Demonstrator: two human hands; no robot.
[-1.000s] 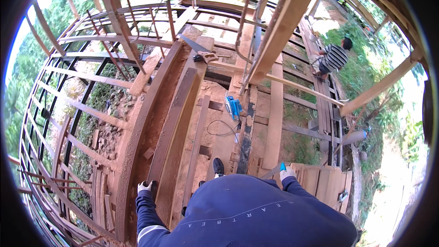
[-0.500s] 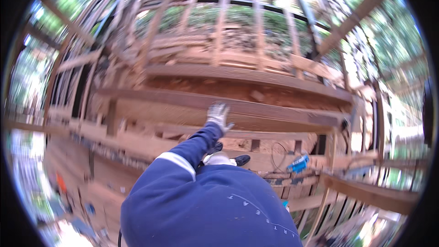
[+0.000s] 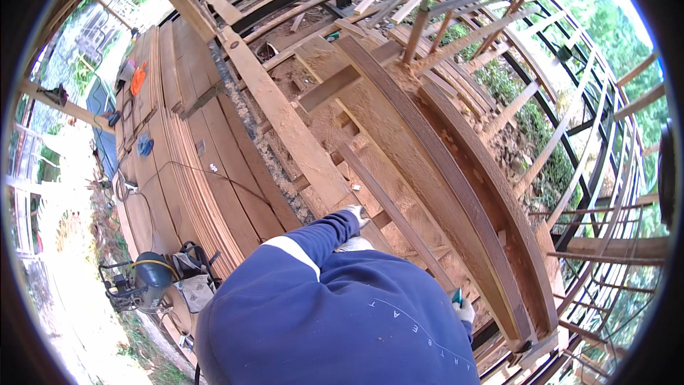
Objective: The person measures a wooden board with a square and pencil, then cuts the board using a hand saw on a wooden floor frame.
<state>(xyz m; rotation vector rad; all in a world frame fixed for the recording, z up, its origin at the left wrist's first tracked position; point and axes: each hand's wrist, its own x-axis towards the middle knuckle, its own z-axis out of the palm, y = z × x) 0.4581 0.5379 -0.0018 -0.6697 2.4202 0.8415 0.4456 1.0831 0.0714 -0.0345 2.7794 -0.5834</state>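
Far left of the ridged brown beam (image 3: pixel 450 171), my landmark, I see a dark-tanked compressor (image 3: pixel 151 278), then long brown planks (image 3: pixel 231 146). Nearer the beam but apart from it, the gloved left hand (image 3: pixel 358 215) would, I judge, best stay free for balance; its elbow is bent, forearm angled forward, fingers loosely curled, and I cannot tell whether they hold anything. A narrow wooden strip (image 3: pixel 393 212) lies between that hand and the beam. Just left of the beam's near end, I'd keep the gloved right hand (image 3: pixel 467 310) steady: it hangs low beside the body, fingers wrapped around a teal object (image 3: pixel 457 296).
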